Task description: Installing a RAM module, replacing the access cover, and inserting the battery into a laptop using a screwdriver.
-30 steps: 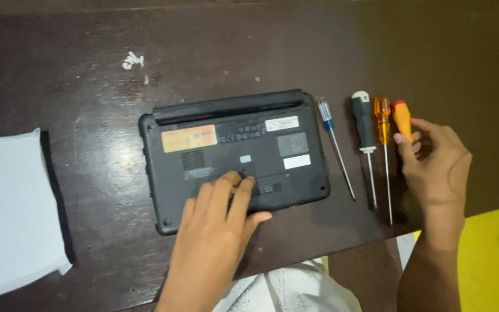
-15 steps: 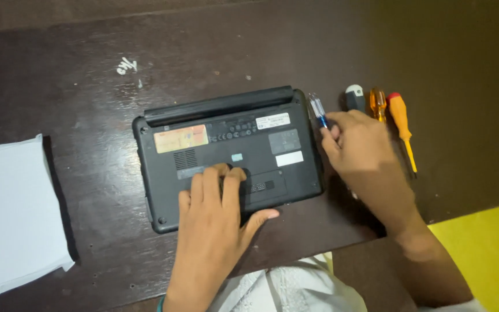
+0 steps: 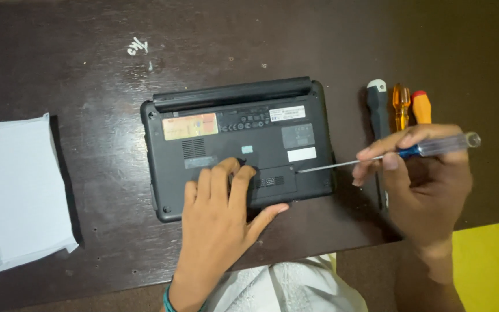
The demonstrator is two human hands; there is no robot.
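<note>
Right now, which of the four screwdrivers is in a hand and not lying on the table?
The screwdriver with the clear and blue handle: the right hand holds it, tip on the laptop's underside. The black, amber and orange ones lie beyond it.

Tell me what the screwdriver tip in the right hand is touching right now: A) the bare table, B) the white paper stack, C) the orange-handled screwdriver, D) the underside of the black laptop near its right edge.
D: the right hand holds the clear-handled screwdriver with its tip on the laptop underside, near the right edge.
</note>
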